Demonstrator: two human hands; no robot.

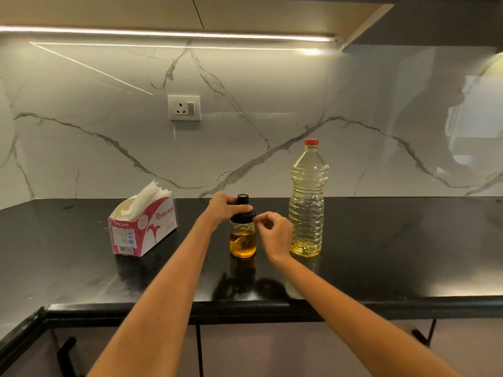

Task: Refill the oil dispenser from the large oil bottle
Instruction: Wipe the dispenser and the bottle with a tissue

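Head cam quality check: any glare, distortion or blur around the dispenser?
Head view: the under-cabinet light strip blows out and reflects on the glossy backsplash; wide-angle bowing curves the countertop edge; the black top mirrors the oil dispenser and large oil bottle; both hands look sharp, no obvious motion blur.

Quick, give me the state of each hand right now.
Left hand: fingers curled round the black lid of the oil dispenser.
Right hand: fingers curled beside the dispenser's glass; whether it grips cannot be told.
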